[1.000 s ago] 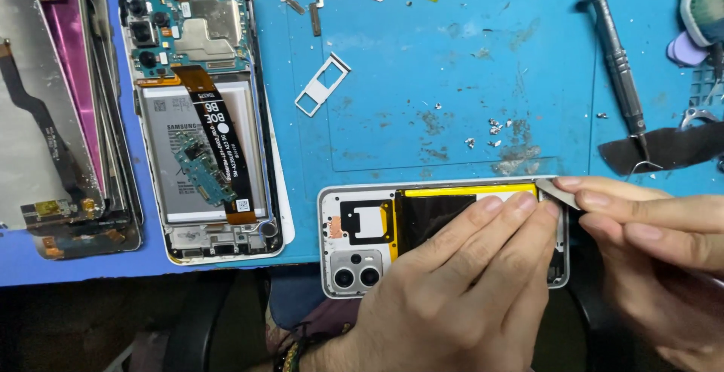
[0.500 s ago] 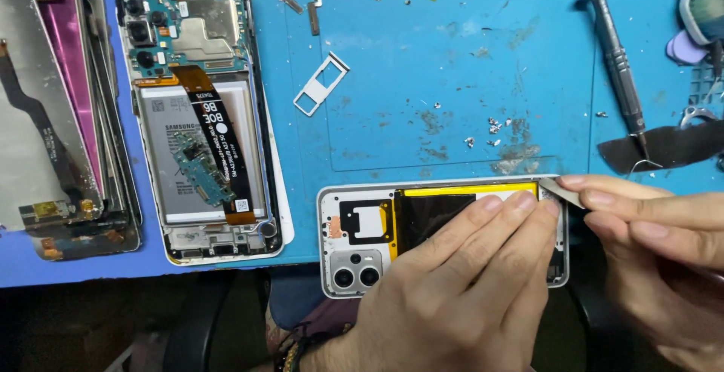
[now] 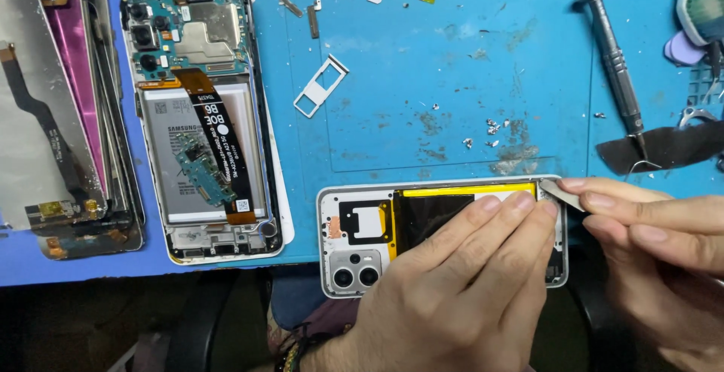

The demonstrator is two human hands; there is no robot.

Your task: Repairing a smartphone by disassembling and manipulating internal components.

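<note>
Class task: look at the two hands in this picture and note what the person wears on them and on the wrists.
Both the left hand and the right hand are bare: no gloves, no rings showing. A beaded bracelet with gold-coloured beads circles the left wrist. No sleeve is in view.

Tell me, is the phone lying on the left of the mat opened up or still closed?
Opened up. The phone has no back cover: its green circuit board, battery and black flex cable lie bare inside the frame.

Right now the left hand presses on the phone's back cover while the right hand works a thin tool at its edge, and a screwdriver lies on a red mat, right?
Not quite: the mat is blue, as the head view shows. The rest holds: left hand on the back cover, right hand with the thin tool, screwdriver lying there.
</note>
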